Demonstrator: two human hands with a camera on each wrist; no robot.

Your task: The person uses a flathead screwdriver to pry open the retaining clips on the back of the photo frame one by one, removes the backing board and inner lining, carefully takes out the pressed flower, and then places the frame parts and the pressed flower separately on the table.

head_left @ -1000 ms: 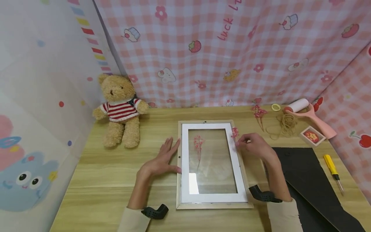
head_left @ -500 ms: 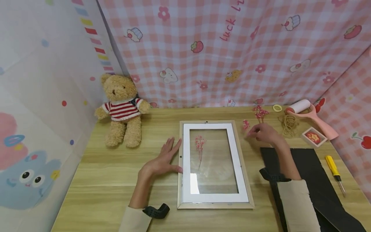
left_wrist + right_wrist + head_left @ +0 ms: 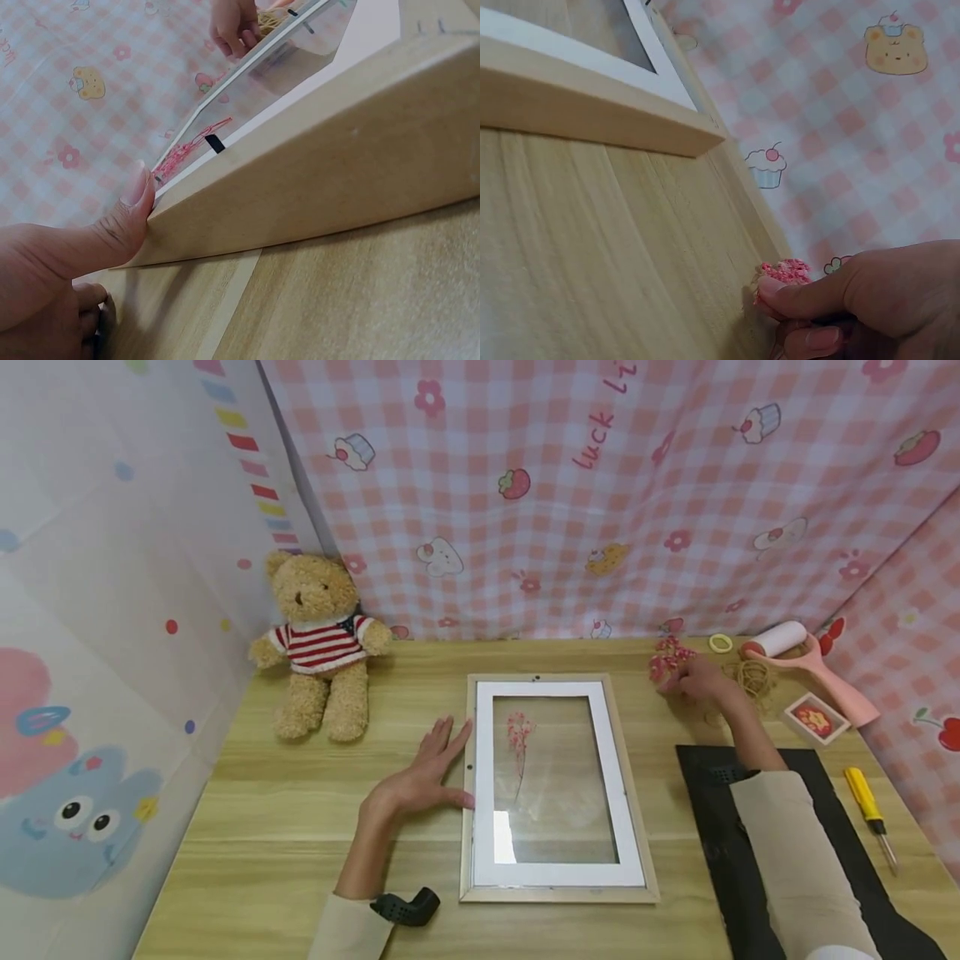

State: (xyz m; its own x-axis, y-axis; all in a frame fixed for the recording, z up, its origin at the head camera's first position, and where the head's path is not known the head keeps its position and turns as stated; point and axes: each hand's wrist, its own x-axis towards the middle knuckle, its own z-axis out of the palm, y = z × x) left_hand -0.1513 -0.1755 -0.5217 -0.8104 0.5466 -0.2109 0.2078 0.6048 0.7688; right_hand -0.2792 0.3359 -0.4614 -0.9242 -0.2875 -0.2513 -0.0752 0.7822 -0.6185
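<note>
A wooden picture frame [image 3: 558,895] lies on the table with a white mat [image 3: 555,875] and a clear pane inside it. Under my left hand's spread fingers [image 3: 420,781] is its left side, the thumb touching the rail [image 3: 337,165] in the left wrist view. One pink dried flower sprig [image 3: 519,732] shows within the mat's opening. At the back right my right hand [image 3: 697,682] pinches another pink sprig [image 3: 789,270] between thumb and fingers. Its blossoms overlap a second loose sprig [image 3: 672,650] on the table; the stems are mostly hidden by the hand.
Beyond the right hand are a coil of twine [image 3: 752,681], a yellow ring [image 3: 721,643], a pink-handled lint roller [image 3: 825,672] and a small box [image 3: 817,719]. Black boards [image 3: 712,810] lie beneath the right forearm, beside a yellow screwdriver [image 3: 866,802]. A teddy bear [image 3: 322,643] sits back left.
My right hand has carried the pink flower sprig from the frame's right edge to the back right, beside the other loose sprig. The left hand has stayed at the frame.
</note>
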